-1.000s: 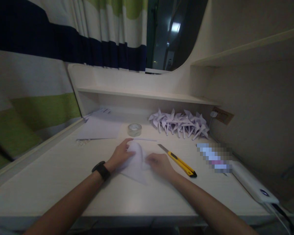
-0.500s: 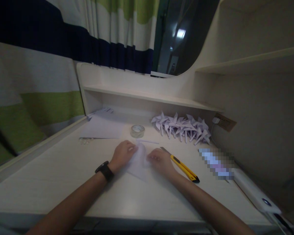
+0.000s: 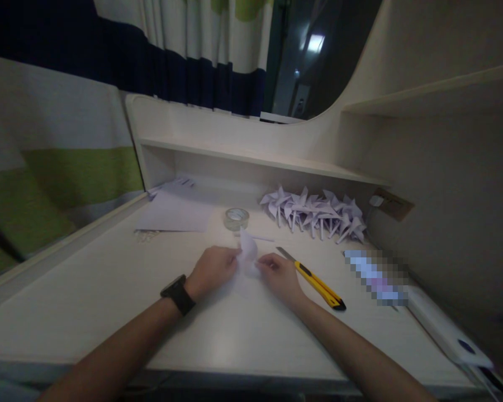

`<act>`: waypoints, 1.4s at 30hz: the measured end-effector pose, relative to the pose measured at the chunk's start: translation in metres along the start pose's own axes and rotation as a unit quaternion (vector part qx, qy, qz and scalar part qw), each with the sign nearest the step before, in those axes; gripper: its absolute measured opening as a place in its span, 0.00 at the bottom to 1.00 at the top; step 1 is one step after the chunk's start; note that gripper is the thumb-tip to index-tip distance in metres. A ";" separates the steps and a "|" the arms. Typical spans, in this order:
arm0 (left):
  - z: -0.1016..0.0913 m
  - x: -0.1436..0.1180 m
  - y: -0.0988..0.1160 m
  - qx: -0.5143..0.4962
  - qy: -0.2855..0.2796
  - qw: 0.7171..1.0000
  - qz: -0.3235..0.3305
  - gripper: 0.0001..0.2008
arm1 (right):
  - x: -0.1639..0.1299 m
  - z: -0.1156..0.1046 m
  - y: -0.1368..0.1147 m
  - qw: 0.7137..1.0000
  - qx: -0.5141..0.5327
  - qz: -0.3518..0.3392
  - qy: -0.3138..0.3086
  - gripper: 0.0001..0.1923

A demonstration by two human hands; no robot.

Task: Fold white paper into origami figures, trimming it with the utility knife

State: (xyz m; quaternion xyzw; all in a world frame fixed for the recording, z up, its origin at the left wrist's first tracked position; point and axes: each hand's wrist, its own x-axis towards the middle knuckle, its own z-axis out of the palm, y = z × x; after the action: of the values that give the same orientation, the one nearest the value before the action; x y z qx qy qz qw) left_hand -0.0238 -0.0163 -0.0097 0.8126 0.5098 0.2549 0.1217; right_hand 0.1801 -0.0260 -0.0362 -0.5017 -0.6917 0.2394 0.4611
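Observation:
A small sheet of white paper (image 3: 247, 258) lies on the pale desk (image 3: 109, 301) in the middle, its far corner lifted upright. My left hand (image 3: 212, 271), with a black watch on the wrist, pinches the paper's left side. My right hand (image 3: 279, 273) pinches its right side. Both hands rest low on the desk surface with the paper between them.
A yellow utility knife (image 3: 316, 281) lies just right of my right hand. Behind are a roll of clear tape (image 3: 236, 218), a row of folded paper pinwheels (image 3: 314, 215), a stack of white sheets (image 3: 174, 215), and a white power bank (image 3: 446, 332) at the right.
The paper, flat and spread a second ago, is now folded smaller with its far corner raised. Both hands have drawn closer together. The view has shifted slightly.

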 end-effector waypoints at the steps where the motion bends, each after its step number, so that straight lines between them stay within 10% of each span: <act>1: 0.000 0.001 0.001 -0.033 0.000 0.999 0.003 0.20 | 0.000 0.000 0.000 1.000 0.004 0.000 0.000 0.04; 23: 0.021 0.006 -0.009 -0.199 -0.006 0.980 -0.013 0.15 | 0.000 -0.021 -0.002 0.961 -0.116 -0.232 -0.097 0.17; 42: 0.030 0.004 -0.009 -0.236 -0.013 0.972 0.001 0.18 | 0.011 -0.037 -0.008 0.953 -0.090 -0.183 -0.223 0.14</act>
State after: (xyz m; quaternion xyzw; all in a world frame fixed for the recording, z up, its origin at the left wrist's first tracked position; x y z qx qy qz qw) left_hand -0.0130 -0.0062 -0.0382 0.7646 0.4330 0.3578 0.3160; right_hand 0.2081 -0.0241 -0.0082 -0.3397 -0.8755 0.1931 0.2843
